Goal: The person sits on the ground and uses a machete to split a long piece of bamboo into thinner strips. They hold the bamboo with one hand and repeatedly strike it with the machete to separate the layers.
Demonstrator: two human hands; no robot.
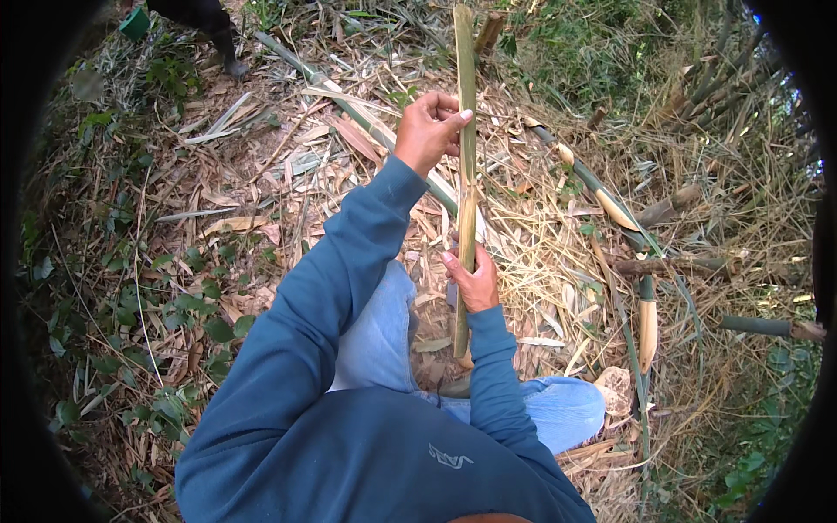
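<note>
A long, flat split bamboo strip [466,61] stands nearly in line with my body, running from the top of the view down toward my lap. My left hand [425,131] is closed on its upper half, thumb pressed on the face of the strip. Lower down, my right hand [477,281] grips the same strip, its thumb on the left edge. Between the hands, the strip's surface turns paler and looks rough. Something dark grey shows just left of the right hand, too hidden to name.
A green bamboo pole [357,112] lies slantwise behind the strip. Pale shavings [545,261] and dry leaves cover the ground. At right are partly peeled bamboo stems [602,187] and a stone [615,390]. Another person's leg [209,26] and a green container [134,23] appear far left.
</note>
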